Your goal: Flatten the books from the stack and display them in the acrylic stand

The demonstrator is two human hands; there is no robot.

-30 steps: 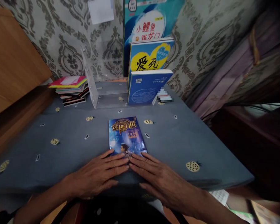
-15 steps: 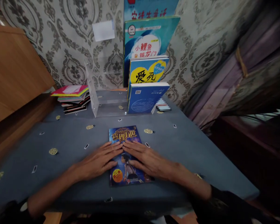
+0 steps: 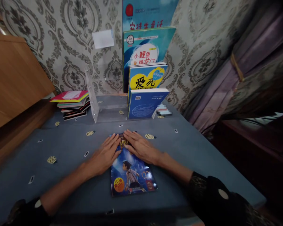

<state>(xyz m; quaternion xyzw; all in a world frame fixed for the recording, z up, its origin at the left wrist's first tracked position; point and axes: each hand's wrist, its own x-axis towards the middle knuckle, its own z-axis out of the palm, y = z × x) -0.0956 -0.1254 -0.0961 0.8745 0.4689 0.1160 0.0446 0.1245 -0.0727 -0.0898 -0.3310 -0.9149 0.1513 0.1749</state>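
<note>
A blue-purple book point(image 3: 129, 169) with a cartoon figure on its cover lies flat on the table, near the front edge. My left hand point(image 3: 106, 152) rests flat on its upper left side, fingers stretched out. On the upper right part lies my right hand point(image 3: 140, 146), its palm down and fingers extended. Between them the gold title is mostly covered. Neither hand grips anything.
Behind the book stands a clear acrylic rack point(image 3: 93, 102) with several upright books point(image 3: 145, 105) at its right end. A stack of books point(image 3: 73, 105) lies at the back left. The patterned cloth point(image 3: 68, 175) covers the table; a curtain point(image 3: 221, 78) hangs at right.
Both hands have slid up the book toward its top edge, uncovering the cover figure and now hiding most of the title. The view has tilted slightly upward.
</note>
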